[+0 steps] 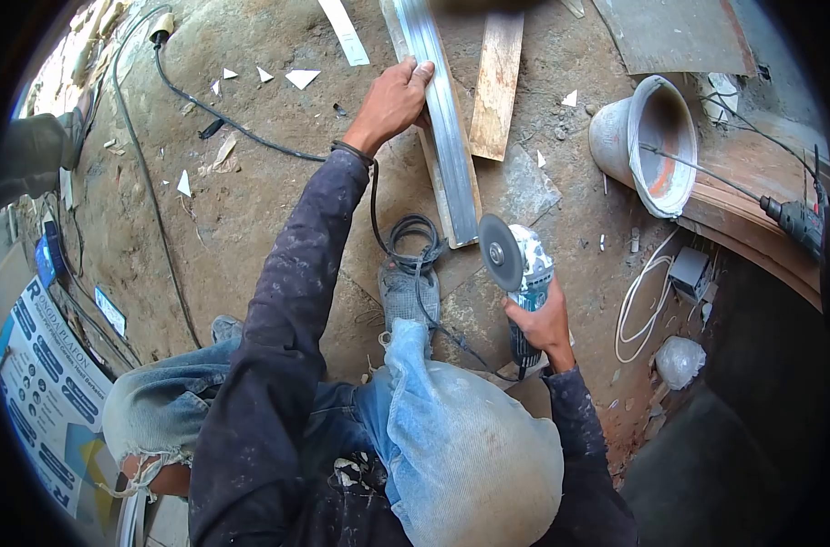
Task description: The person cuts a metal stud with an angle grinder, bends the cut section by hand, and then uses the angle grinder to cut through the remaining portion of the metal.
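Left grip (392,100) clasps the metal profile (458,169); right grip (544,321) clenches the angle grinder (527,273).

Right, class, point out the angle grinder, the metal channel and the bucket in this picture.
angle grinder (528,273): head view, on its body behind the disc.
metal channel (453,155): head view, mid-length on its shiny face.
bucket (613,137): head view, on its outer wall.

Bare ground (251,201) left of the metal channel (451,137) lies open; a plank (497,82) crowds its right, coiled cable (413,239) its near end, bucket (648,146) beyond
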Demonstrator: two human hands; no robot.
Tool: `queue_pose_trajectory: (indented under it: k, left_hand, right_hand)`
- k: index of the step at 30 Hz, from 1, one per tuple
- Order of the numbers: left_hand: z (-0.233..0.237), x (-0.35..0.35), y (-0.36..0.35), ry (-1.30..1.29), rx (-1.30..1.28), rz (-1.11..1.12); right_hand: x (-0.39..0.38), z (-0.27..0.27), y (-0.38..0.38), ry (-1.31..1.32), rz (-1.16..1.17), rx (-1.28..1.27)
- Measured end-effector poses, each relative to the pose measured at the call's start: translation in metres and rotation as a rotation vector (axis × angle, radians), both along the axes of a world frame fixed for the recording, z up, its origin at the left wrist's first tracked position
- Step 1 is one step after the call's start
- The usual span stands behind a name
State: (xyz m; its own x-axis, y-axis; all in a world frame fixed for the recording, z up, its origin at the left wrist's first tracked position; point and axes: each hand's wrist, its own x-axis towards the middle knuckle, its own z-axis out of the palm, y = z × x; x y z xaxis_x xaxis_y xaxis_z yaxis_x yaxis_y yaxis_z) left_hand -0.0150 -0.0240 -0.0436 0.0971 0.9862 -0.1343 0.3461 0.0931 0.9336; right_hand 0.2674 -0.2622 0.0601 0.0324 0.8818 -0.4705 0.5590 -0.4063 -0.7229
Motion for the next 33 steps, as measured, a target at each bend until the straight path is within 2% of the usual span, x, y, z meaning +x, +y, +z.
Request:
queue_pose_trajectory:
  k: [2, 14, 27, 33]
  left_hand:
    - [0.02, 0.002, -0.006, -0.195, -0.184, 0.007]
    - [-0.001, 0.002, -0.001, -0.152, -0.068, 0.005]
    - [0.015, 0.006, -0.007, -0.194, -0.129, 0.029]
    - [0.014, 0.006, -0.006, -0.138, -0.071, 0.041]
  right_hand:
    - [0.0, 0.002, 0.001, -0.004, 0.002, -0.013]
    - [-0.001, -0.002, -0.001, 0.005, 0.001, 0.007]
    - [0.0, -0.001, -0.003, 0.016, -0.016, -0.016]
    - [-0.002, 0.0, -0.002, 0.027, -0.027, -0.015]
